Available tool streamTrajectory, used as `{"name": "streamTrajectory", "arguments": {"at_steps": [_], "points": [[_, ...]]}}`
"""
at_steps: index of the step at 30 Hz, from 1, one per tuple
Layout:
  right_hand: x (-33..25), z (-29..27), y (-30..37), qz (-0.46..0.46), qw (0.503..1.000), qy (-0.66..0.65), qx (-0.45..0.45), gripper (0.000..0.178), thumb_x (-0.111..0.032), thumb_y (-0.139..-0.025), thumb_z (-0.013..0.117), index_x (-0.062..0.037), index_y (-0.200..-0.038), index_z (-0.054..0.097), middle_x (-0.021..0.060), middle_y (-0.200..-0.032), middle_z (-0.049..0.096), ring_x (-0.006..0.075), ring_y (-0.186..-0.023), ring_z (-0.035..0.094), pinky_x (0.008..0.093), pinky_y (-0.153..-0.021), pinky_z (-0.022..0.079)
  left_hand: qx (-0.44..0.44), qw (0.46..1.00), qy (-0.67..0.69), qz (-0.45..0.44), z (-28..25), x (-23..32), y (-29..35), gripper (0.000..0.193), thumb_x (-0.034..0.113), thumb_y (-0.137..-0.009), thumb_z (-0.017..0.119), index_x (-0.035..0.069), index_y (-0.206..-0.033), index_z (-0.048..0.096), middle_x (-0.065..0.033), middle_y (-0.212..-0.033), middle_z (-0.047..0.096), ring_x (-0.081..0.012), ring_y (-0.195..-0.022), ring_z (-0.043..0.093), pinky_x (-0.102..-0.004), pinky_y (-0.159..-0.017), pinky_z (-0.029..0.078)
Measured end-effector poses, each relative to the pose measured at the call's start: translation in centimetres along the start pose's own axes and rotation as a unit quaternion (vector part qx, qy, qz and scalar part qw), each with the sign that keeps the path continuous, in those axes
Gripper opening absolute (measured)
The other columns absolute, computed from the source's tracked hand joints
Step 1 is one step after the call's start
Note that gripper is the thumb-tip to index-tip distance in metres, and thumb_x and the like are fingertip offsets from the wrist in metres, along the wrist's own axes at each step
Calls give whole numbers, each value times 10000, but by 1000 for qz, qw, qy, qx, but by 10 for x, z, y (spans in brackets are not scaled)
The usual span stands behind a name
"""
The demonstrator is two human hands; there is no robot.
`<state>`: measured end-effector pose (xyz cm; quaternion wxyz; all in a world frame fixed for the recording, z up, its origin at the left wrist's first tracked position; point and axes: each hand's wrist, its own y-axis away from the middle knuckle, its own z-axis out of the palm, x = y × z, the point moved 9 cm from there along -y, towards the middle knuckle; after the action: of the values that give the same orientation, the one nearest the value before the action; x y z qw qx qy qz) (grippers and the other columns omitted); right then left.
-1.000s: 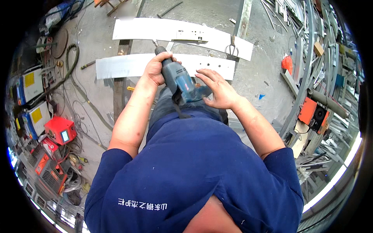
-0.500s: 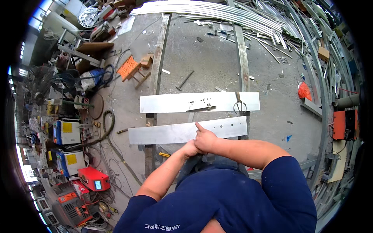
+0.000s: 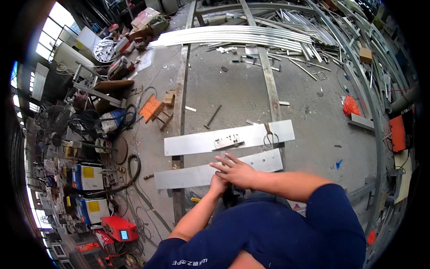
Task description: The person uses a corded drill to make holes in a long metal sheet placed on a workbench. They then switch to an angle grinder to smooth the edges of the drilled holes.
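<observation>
Above the near metal plate (image 3: 188, 177), a long pale strip with a row of small holes toward its right end, my two hands come together. My right hand (image 3: 239, 172) has its fingers stretched out and apart, over my left hand (image 3: 218, 184). The left hand's fingers are mostly hidden beneath it. Just beyond, a second plain metal plate (image 3: 188, 145) carries a small plate with cutouts (image 3: 226, 140), a thin dark bar along its near edge, and scissors (image 3: 270, 139) at the right. Dark shapes below my hands are too unclear to name.
Both plates rest across two long metal beams (image 3: 180, 89). A hammer (image 3: 213, 116) and an orange-topped stool (image 3: 152, 109) stand beyond. A yellow-handled tool (image 3: 195, 199) lies near my left forearm. Welding machines and a red unit (image 3: 120, 228) crowd the left; metal stock (image 3: 237, 35) lies far off.
My right hand's fingers have opened from a closed grip with the thumb out to a spread hand. The view has shifted, so the plates appear lower and tilted.
</observation>
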<state>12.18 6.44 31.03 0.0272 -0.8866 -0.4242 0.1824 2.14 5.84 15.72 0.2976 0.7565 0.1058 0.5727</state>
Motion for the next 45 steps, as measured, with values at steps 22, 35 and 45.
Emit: {"name": "streamTrajectory", "arguments": {"at_steps": [22,35,45], "points": [[-8,8,103,521,807,-266,-79,899,-230,-700,717,-135,-1513,347,220,-1190,665,391,-1046,664,440,-913,524,-288,879,325,-199,8,-14,-37,518,388,-963,636,-18,-1279,581,-141,-1153,675,-280,-1060,634,-437,-1009,464],[1,58,355,749,349,-509,240,436,73,-714,680,28,-1121,532,167,-738,610,254,-529,608,414,-501,523,-157,923,-323,-139,-131,-139,20,486,453,-851,752,-32,-879,752,-120,-795,723,-205,-737,674,-373,-730,534],[87,111,393,710,435,-541,112,407,-103,-730,725,20,-1106,628,132,-756,672,229,-635,650,377,-578,535,-340,899,-107,-255,-81,-165,151,355,258,-951,666,-8,-1187,675,-128,-1086,722,-185,-1005,661,-340,-932,506]]}}
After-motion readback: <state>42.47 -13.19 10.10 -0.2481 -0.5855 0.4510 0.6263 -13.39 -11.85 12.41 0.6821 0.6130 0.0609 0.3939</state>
